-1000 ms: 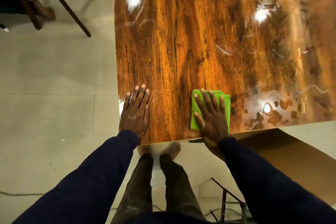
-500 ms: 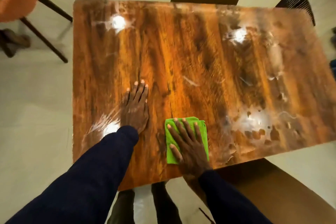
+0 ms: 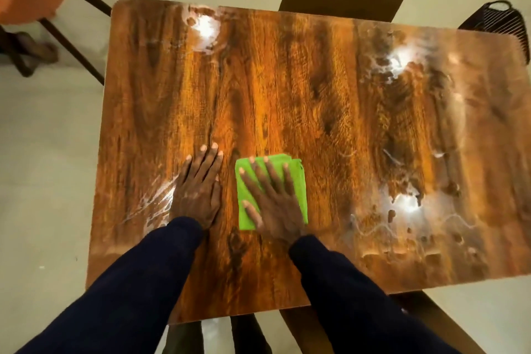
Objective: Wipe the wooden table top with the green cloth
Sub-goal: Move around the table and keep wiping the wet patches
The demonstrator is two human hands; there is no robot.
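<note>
- The green cloth (image 3: 300, 188) lies flat on the wooden surface (image 3: 287, 95), folded into a neat pad, just to the right of the left hand (image 3: 198, 195) and not touching it.
- The right hand (image 3: 273, 204) is laid over the cloth with its palm down and its fingers straight and spread. It presses on the pad and grips nothing. Green shows between the fingers and round the edges. This hand is slightly blurred.
- The left hand rests flat on bare wood, fingers straight and close together, holding nothing. It looks like a brace.
- A streaky whitish film (image 3: 155, 204) touches the outer side of the left hand. Larger blotches (image 3: 402, 201) sit well to that hand's right, past the cloth, and others (image 3: 205, 26) lie far ahead of it by the far edge.
- The cloth looks soft, light and limp, so pushing it from one edge would probably bunch or unfold it. A broad palm over its middle, as now, seems the safest hold.
- The surface is glossy and seems wet, so the pad should glide easily. Light pressure may only smear the film.
- Most of the blotched area looks unwiped, so I judge the job far from done.
</note>
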